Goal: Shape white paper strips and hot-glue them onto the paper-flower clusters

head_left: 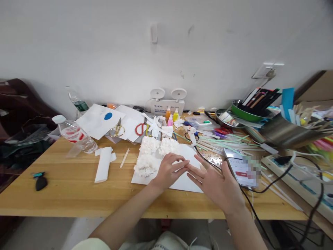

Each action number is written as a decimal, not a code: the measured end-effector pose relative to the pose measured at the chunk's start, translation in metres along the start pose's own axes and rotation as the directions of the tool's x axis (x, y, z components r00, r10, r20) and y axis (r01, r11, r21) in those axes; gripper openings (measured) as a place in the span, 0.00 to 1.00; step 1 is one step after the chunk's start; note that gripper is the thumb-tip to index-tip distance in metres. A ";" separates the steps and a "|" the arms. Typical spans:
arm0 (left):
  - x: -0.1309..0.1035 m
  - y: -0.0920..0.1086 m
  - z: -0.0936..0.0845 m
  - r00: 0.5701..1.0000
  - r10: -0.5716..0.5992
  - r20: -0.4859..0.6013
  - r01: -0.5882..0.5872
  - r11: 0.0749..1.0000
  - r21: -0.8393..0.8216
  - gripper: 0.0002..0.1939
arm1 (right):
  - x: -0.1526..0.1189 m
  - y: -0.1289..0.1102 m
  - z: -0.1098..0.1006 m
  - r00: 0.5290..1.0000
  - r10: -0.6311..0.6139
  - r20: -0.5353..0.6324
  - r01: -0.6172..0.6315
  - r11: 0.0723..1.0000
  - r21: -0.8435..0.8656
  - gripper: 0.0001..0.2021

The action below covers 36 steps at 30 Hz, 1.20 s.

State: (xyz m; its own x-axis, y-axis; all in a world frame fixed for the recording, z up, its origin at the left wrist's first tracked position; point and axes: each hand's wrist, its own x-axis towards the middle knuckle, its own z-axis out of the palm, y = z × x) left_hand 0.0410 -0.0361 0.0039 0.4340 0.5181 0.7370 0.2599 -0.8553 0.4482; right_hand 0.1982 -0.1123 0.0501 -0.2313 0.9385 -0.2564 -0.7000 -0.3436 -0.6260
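My left hand is closed in a pinch over a white paper sheet, its fingertips meeting the tip of a finger of my right hand. Whether something small lies in that pinch, I cannot make out. My right hand has its fingers spread and stretched out, with no object visible in it. Left of the hands, fluffy white clusters rest on the sheet. A white hot glue gun stands behind the sheet. Close to my right hand lies a phone with a timer on its screen.
To the left are a water bottle, a rolled white paper piece, and a thin stick. Gold scissors, red-handled scissors and small paint bottles lie behind. A power strip with cables borders the right.
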 end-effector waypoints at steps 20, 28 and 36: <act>-0.018 -0.034 -0.112 0.865 -0.470 -0.175 0.462 0.883 -0.087 0.03 | 0.001 0.026 0.004 0.997 0.070 0.024 -0.071 0.997 0.040 0.36; -0.042 -0.093 -0.185 0.827 -0.551 -0.110 0.550 0.753 0.360 0.10 | -0.003 0.029 -0.021 0.992 0.072 -0.100 -0.068 0.997 0.037 0.31; -0.055 -0.122 -0.204 0.790 -0.613 -0.025 0.493 0.610 0.620 0.14 | -0.014 0.041 -0.042 0.986 0.040 -0.164 -0.034 0.999 0.038 0.18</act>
State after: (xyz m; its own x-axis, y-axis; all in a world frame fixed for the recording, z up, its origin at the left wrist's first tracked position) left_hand -0.1905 0.0401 0.0117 0.1620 0.9335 0.3200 0.9073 -0.2684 0.3237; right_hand 0.2011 -0.1411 -0.0032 -0.1450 0.9055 -0.3988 -0.7170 -0.3739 -0.5883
